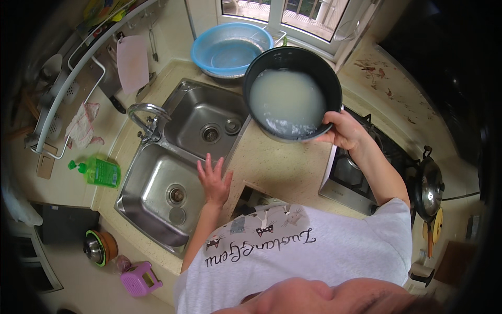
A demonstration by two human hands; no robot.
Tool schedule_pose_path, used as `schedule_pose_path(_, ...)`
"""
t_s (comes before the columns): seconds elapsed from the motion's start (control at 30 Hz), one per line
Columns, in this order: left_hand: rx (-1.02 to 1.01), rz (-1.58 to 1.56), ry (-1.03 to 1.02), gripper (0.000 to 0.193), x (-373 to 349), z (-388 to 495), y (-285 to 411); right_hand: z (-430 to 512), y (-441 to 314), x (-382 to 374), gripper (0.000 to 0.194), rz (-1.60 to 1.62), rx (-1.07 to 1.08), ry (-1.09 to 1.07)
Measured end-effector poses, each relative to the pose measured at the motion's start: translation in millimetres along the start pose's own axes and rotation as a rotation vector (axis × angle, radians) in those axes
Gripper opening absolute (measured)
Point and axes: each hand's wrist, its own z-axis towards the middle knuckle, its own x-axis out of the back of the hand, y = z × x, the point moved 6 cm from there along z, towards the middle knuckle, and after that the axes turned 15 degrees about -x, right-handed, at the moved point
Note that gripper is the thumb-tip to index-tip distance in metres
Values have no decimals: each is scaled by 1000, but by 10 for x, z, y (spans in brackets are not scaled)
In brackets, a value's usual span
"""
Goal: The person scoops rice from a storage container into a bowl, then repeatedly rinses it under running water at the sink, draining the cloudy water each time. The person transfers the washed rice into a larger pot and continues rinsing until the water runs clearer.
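My right hand (345, 129) grips the rim of a dark round inner pot (333, 84), like that of a rice cooker. Cloudy whitish water (288, 96) fills its lower part; whatever lies beneath the water is hidden. The pot is over the counter, to the right of the far sink basin (184, 114). Fingers spread and holding nothing, my left hand (215, 180) hovers by the right edge of the near stainless steel basin (151, 184). A chrome faucet (149, 117) rises at the left between both basins.
Behind the sink, a blue plastic basin (200, 51) rests on a metal one. Green pump-bottle soap (102, 172) stands left. To the right are a gas stove (345, 172) and a lidded wok (430, 184). A rack rail (59, 90) curves along the left wall. Below is a purple stool (135, 280).
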Motion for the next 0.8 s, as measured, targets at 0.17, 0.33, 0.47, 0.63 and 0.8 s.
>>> schedule_pose_path(0.17, 0, 57, -187, 64, -455, 283, 186, 57, -424, 454, 33, 26, 209, 91)
schedule_pose_path(0.33, 7, 141, -388, 75, -650, 278, 267, 115, -727, 853, 35, -19, 277, 182)
schedule_pose_path(0.47, -4, 150, -386, 77, -672, 277, 258, 159, -883, 1086, 34, -21, 316, 233)
schedule_pose_path(0.63, 8, 141, -397, 76, -680, 278, 251, 244, -1002, 1275, 31, 18, 347, 256)
schedule_pose_path(0.8, -17, 140, -365, 75, -675, 287, 263, 315, -1032, 1378, 29, 22, 385, 244)
